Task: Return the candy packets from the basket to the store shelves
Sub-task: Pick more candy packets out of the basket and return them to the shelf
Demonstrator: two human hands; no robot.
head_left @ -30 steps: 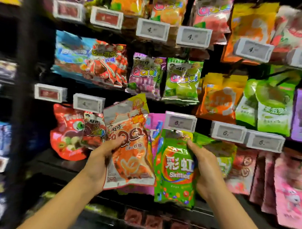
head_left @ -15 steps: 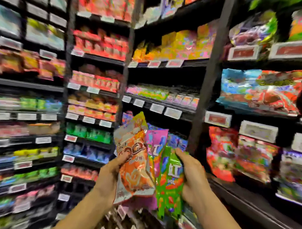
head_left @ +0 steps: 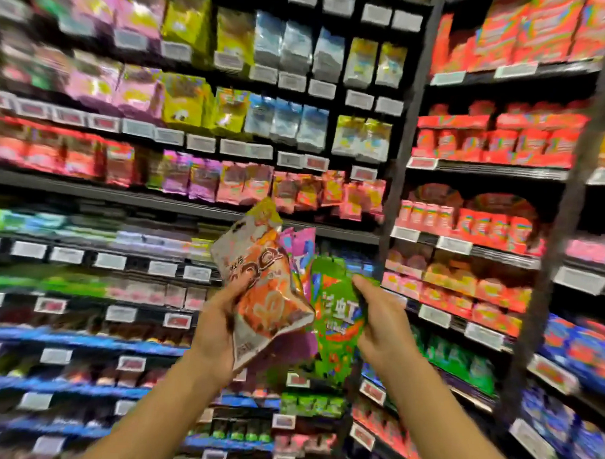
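Observation:
My left hand (head_left: pixel 219 324) grips an orange and white QQ candy packet (head_left: pixel 264 289), tilted with its top to the upper left. Behind it stands a pink and purple packet (head_left: pixel 302 250), partly hidden; which hand holds it I cannot tell. My right hand (head_left: pixel 381 326) grips a green Skittles packet (head_left: pixel 332 319) by its right edge. Both hands are raised in front of the store shelves (head_left: pixel 178 204), apart from them. No basket is in view.
Black shelves full of candy bags and price tags fill the view. A black upright post (head_left: pixel 405 136) divides the left bay from the right bay of red packets (head_left: pixel 483 222). Green packets (head_left: pixel 457 358) sit on a lower right shelf. The picture is blurred.
The view has swung left along the aisle, away from the hanging candy hooks to a different shelf bay. Both hands keep the same packets, held close together at chest height.

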